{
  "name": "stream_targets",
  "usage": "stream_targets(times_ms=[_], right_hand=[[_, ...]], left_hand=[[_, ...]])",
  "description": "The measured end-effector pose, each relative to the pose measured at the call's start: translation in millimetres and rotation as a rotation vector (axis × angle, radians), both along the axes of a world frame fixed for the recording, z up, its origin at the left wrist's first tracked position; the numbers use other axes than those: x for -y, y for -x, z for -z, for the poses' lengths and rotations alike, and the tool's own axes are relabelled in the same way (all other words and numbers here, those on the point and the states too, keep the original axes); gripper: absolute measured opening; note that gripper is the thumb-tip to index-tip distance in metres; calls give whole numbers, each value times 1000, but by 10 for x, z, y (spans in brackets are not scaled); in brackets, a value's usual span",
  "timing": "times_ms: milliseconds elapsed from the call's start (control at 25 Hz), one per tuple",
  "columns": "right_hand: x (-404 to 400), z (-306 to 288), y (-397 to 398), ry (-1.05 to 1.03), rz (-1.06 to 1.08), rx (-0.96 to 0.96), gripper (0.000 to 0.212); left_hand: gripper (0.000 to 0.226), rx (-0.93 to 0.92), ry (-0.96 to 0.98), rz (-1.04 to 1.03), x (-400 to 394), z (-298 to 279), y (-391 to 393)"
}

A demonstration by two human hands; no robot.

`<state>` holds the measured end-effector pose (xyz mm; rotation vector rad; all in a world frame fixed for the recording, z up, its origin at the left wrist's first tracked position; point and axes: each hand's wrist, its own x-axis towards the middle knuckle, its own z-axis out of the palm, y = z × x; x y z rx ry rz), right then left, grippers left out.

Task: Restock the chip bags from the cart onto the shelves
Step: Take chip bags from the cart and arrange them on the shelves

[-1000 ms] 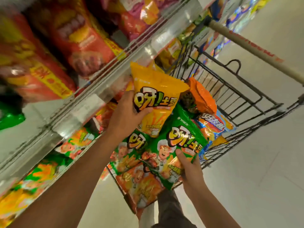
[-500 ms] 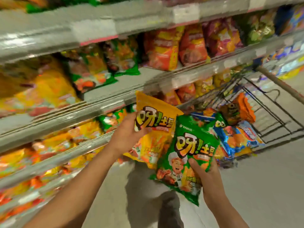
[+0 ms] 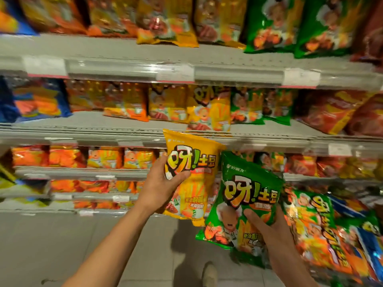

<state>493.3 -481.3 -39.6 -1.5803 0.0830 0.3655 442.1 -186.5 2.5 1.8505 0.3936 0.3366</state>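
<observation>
One head-worn camera faces the shelves [image 3: 128, 129] squarely, close up (tilted slightly downward toward the floor [image 3: 62, 245]).

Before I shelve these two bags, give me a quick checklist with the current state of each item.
1. Left hand grips the yellow bag: ok.
2. Right hand grips the green bag: ok.
3. Matching yellow bags on shelf found, just above the held one: ok.
4. Matching green bags on shelf found, right of the yellow ones: ok.
5. Free space in front of those rows on the shelf ledge: ok.
6. Depth behind the rows: cannot tell.
</observation>
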Motion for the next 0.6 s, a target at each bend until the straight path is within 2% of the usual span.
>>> stream_targets(times_ms=[320, 480, 600], right_hand=[[-611, -291, -655, -31, -136, 57, 54], [-753, -337, -1000, -49, -182, 63, 56], [-821, -349, -1209, -71, -224, 50, 56]], left_hand=[[35, 52, -16, -255, -473, -149, -171], [55, 67, 42, -306, -551, -195, -403], [55, 86, 49, -311, -642, -231, -543]])
